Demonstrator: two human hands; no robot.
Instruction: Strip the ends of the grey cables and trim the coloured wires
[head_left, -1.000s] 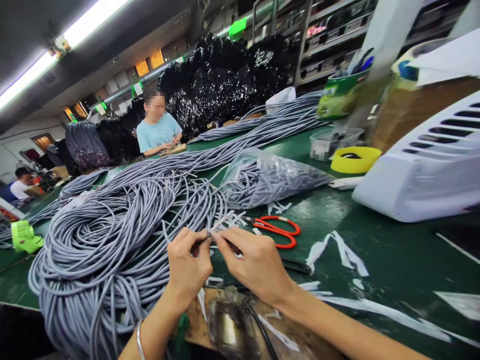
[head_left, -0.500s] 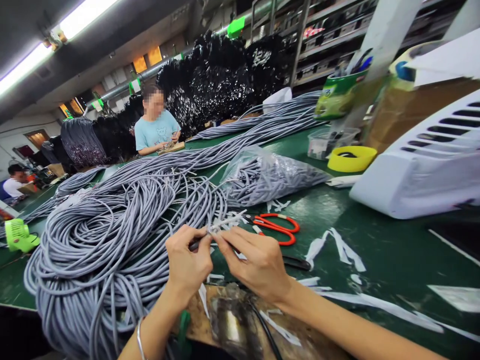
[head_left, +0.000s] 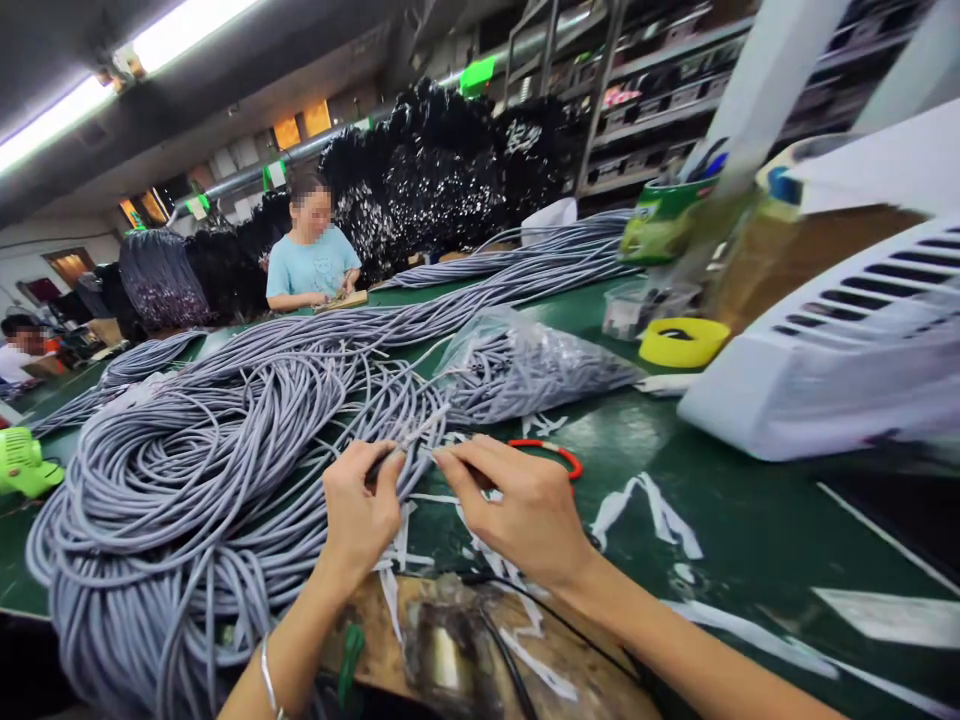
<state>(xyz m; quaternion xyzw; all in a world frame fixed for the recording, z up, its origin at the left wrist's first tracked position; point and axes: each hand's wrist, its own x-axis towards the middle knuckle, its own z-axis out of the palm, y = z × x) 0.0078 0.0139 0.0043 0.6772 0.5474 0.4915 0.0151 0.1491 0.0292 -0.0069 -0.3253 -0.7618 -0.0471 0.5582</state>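
Observation:
My left hand (head_left: 360, 510) pinches the end of a grey cable (head_left: 409, 445) that rises toward the big pile of coiled grey cables (head_left: 210, 470). My right hand (head_left: 517, 505) is closed in a pinch right beside it, fingertips at the cable's tip with thin white strands. Both hands hover over the green table (head_left: 750, 520), just beyond a worn wooden block with a metal fixture (head_left: 450, 650). Red-handled scissors (head_left: 555, 452) lie partly hidden behind my right hand.
A clear bag of cut grey cables (head_left: 525, 365) lies behind the hands. White paper strips (head_left: 652, 505) litter the table. A white fan housing (head_left: 840, 350), yellow tape roll (head_left: 682, 340) and plastic tub stand right. A person in a light blue shirt (head_left: 311, 265) works across the table.
The view shifted a little left and down. My hands stayed together on the cable end, and my right hand now covers most of the scissors.

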